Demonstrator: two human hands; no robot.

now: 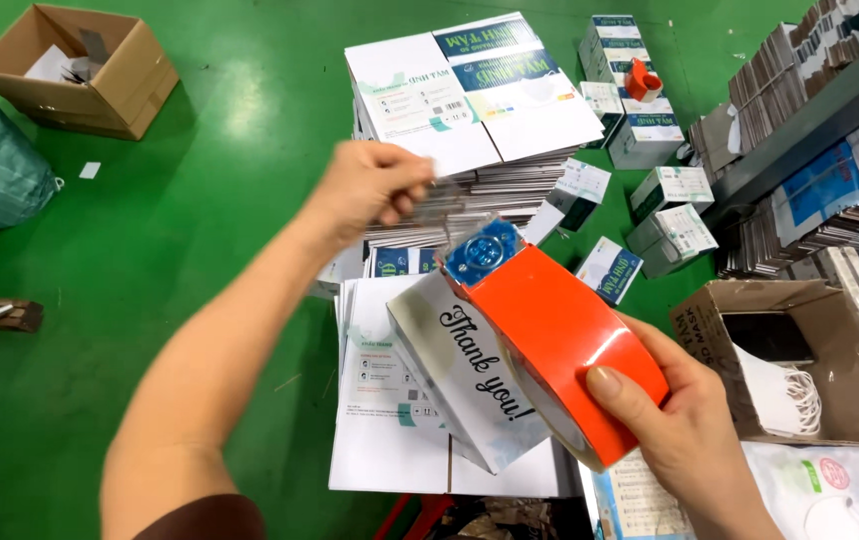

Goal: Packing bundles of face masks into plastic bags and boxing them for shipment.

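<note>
Orange tape dispenser with blue hub (pixel 550 330): gripped in our right hand (pixel 680 440) over a folded white carton (pixel 470 385). Left hand (pixel 375 185) pinches the clear tape end (pixel 440 205), stretched taut. Risk, we judge: the strip twists or sticks to itself if tension slackens.

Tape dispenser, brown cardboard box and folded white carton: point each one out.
Tape dispenser (pixel 560 340), head view, on its orange cover.
Brown cardboard box (pixel 120 85), head view, on its right side wall, top left on the green floor.
Folded white carton (pixel 475 375), head view, on its lettered face.
</note>
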